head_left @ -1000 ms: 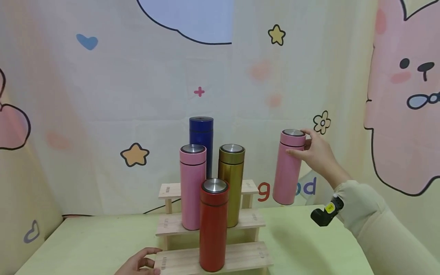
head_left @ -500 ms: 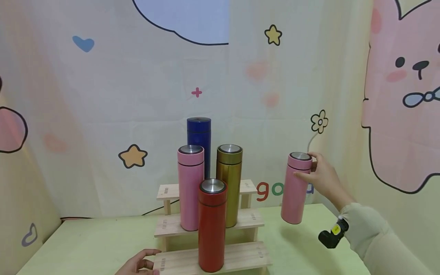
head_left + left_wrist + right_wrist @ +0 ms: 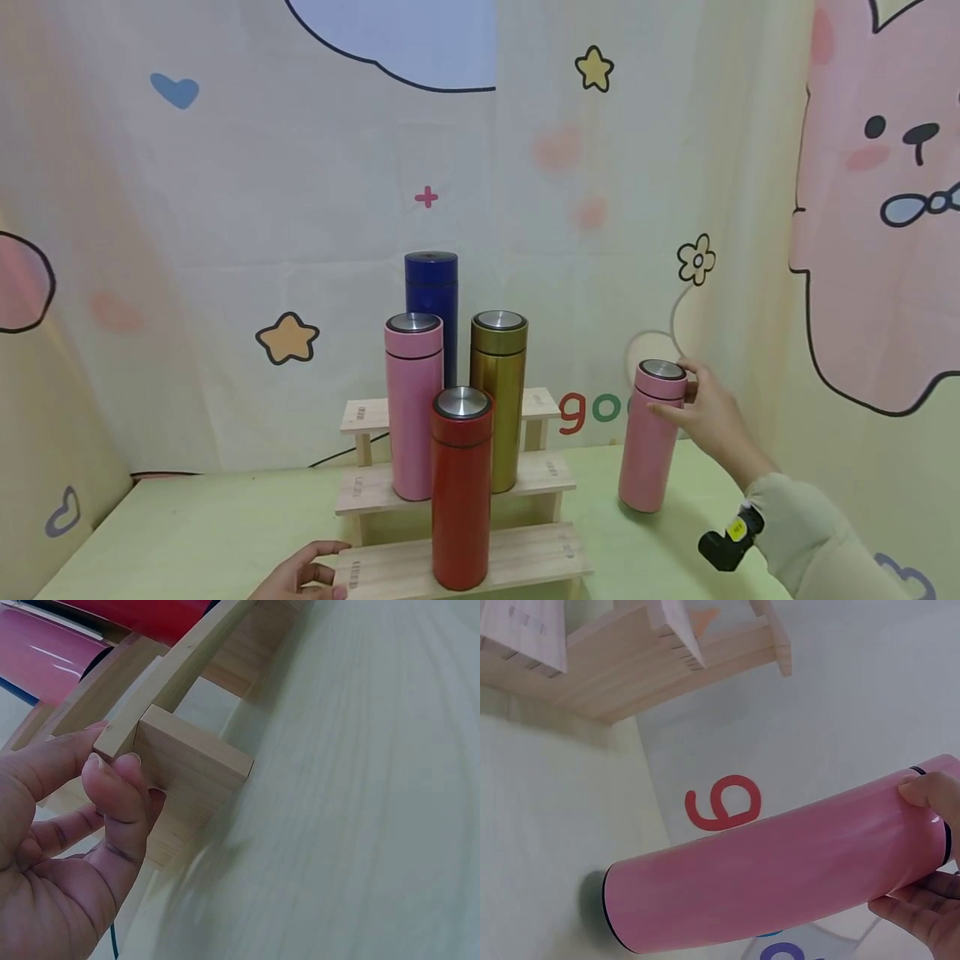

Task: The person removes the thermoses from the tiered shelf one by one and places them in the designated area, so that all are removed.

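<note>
A cartoon-printed curtain hangs behind a pale green counter. At the counter's centre stands a three-tier wooden step rack. A dark blue flask stands upright on its top step, a pink flask and a gold flask on the middle step, and a red flask on the lowest.

To the right of the rack, well apart from it, a second pink flask stands upright, its base at or just above the counter; contact cannot be told. The right hand has its grip wrapped around the flask's upper end, just under the steel lid, thumb and fingers curled against the sides.

The left hand pinches the left end of the rack's bottom step, fingers curled on the wood.

The flask looks rigid, smooth and likely slippery, tall and easily tipped; a hold nearer mid-body would probably be steadier.
</note>
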### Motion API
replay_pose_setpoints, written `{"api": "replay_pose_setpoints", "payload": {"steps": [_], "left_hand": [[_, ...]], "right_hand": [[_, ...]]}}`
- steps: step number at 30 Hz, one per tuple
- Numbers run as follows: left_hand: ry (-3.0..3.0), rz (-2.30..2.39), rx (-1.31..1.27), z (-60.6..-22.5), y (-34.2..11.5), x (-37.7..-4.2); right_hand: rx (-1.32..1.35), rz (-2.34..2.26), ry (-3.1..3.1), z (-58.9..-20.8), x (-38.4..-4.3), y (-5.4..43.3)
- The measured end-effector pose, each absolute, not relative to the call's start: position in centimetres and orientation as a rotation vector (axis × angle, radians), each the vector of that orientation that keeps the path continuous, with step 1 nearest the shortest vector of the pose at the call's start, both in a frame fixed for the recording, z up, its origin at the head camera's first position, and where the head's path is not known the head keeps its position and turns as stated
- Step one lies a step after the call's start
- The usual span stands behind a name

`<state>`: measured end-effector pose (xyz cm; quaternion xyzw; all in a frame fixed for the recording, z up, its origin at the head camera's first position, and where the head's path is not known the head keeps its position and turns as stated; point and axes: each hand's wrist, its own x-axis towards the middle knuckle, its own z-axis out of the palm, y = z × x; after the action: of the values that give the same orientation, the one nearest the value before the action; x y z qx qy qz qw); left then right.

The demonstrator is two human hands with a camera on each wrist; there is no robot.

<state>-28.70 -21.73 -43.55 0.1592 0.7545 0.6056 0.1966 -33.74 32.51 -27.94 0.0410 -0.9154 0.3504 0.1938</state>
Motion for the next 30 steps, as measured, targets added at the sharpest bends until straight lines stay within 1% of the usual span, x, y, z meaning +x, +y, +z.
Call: {"api": "replay_pose_setpoints", "payload": {"steps": [6,16,23,30], "left_hand": [[2.108,1.701,0.446,-43.6,-21.8,-28.7],[2.098,1.717,0.465,-43.5,-22.0,-28.6],[2.092,1.72,0.462,-43.5,-22.0,-28.5],[2.103,1.712,0.443,-43.5,-21.7,-28.6]], "right_hand": [[0.104,1.012,-2.567,-29.1,-33.7,32.8],[0.084,1.043,-2.566,-29.9,-33.4,33.0],[0.086,1.034,-2.584,-29.9,-33.2,33.2],[0.135,0.932,-2.628,-29.2,-32.9,33.7]]}}
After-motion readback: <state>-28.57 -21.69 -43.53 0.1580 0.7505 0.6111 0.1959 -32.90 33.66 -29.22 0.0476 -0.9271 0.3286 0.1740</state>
